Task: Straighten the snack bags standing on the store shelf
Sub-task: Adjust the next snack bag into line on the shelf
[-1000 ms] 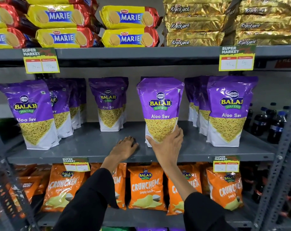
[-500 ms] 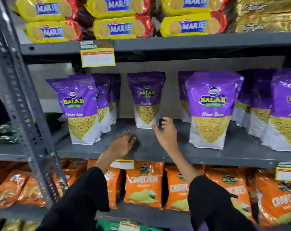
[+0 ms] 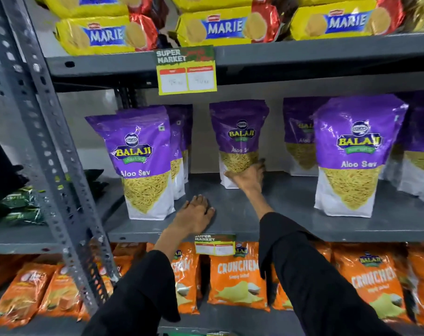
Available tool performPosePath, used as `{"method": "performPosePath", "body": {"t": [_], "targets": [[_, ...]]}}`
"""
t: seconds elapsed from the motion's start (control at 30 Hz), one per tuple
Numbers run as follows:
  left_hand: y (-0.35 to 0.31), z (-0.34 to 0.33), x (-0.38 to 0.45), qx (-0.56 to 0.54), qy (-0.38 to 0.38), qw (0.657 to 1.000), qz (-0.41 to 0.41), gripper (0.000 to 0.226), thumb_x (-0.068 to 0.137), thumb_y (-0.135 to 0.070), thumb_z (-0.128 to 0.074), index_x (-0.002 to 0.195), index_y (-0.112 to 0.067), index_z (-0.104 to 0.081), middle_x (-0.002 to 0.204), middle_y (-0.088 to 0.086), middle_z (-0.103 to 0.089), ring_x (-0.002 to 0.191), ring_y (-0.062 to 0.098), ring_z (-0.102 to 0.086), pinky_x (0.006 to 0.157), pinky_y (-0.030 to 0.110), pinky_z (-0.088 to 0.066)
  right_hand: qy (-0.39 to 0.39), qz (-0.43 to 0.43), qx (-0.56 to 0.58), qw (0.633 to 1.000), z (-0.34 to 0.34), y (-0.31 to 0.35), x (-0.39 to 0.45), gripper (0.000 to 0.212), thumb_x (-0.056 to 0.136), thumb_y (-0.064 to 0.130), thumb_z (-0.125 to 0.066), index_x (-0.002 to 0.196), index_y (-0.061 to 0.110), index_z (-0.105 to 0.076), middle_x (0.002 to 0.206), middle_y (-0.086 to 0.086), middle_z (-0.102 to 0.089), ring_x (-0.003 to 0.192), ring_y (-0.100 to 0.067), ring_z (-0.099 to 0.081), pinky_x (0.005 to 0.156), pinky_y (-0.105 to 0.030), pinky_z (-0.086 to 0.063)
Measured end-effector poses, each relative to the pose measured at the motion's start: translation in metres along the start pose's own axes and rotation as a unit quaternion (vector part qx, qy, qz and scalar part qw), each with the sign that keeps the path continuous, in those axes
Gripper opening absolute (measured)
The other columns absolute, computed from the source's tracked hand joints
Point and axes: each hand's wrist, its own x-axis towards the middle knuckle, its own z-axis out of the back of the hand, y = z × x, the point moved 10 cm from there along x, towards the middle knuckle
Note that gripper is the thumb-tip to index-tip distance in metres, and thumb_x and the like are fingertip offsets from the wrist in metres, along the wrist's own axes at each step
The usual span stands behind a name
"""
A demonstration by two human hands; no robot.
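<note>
Right hand (image 3: 246,174) seemingly grips rear purple bag (image 3: 239,139).

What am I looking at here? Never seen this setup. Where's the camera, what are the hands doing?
No robot: a person wears a wide-angle camera on the head, looking forward and down, so both black-sleeved arms enter from below. The left hand lies flat on the grey middle shelf. The right hand reaches back and grips the bottom of a purple Aloo Sev bag. More purple bags stand either side. Marie biscuit packs lie above, orange Crunchem bags below.
</note>
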Motion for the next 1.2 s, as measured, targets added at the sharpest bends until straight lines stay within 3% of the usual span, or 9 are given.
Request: {"method": "performPosePath", "body": {"t": [0.4, 0.6, 0.83, 1.2], "targets": [[0.001, -0.005, 0.001, 0.035, -0.002, 0.999, -0.014, 0.065, 0.106, -0.043, -0.018, 0.159, -0.006, -0.013, 0.168, 0.012, -0.014, 0.157, 0.026, -0.011, 0.126, 0.044, -0.01, -0.028, -0.015, -0.049, 0.998, -0.014, 0.002, -0.004, 0.142, 0.062, 0.036, -0.095, 0.157, -0.005, 0.002, 0.156, -0.028, -0.029, 0.144, -0.042, -0.037, 0.113, -0.051, -0.039], [0.002, -0.005, 0.0, 0.026, -0.014, 0.999, -0.019, 0.064, 0.105, -0.044, -0.018, 0.157, -0.007, -0.018, 0.167, 0.012, -0.018, 0.156, 0.027, -0.014, 0.125, 0.046, -0.012, -0.047, -0.009, -0.067, 0.997, -0.006, 0.001, -0.009, 0.132, 0.058, 0.038, -0.096, 0.153, -0.005, -0.014, 0.147, -0.026, -0.04, 0.136, -0.041, -0.044, 0.107, -0.052, -0.045], [0.0, -0.003, -0.002, 0.024, -0.006, 1.0, -0.009, 0.065, 0.105, -0.045, -0.017, 0.158, -0.008, -0.018, 0.168, 0.011, -0.017, 0.156, 0.025, -0.013, 0.126, 0.045, -0.01, -0.053, 0.004, -0.08, 0.995, 0.005, -0.001, -0.031, 0.129, 0.054, 0.041, -0.097, 0.149, -0.002, -0.021, 0.141, -0.025, -0.044, 0.131, -0.041, -0.047, 0.102, -0.05, -0.049], [-0.003, -0.002, -0.009, 0.035, 0.027, 0.999, 0.004, 0.065, 0.106, -0.044, -0.014, 0.16, -0.009, -0.009, 0.17, 0.01, -0.006, 0.157, 0.023, -0.005, 0.126, 0.042, -0.005, -0.046, 0.034, -0.077, 0.995, 0.027, -0.003, -0.082, 0.14, 0.06, 0.044, -0.094, 0.157, -0.003, -0.005, 0.146, -0.026, -0.039, 0.135, -0.042, -0.042, 0.104, -0.053, -0.046]]}}
